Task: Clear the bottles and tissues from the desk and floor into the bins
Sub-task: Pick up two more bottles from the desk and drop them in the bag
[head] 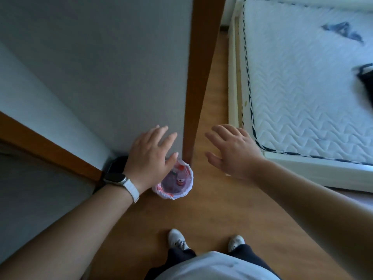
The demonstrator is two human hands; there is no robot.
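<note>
A small round bin (182, 194) lined with a white and pink bag stands on the wooden floor at the foot of a brown door frame. Inside it lies a bottle (180, 181) with a red cap among other rubbish. My left hand (150, 158), with a watch on the wrist, hovers over the bin's left rim, fingers spread and holding nothing. My right hand (232, 151) hangs in the air to the right of the bin, fingers straight and empty.
A grey wall (101, 77) and the brown door frame (201, 77) rise right behind the bin. A bare white mattress (312, 87) on a pale bed base fills the right side, with a dark item on it. My feet (177, 239) stand on the wooden floor.
</note>
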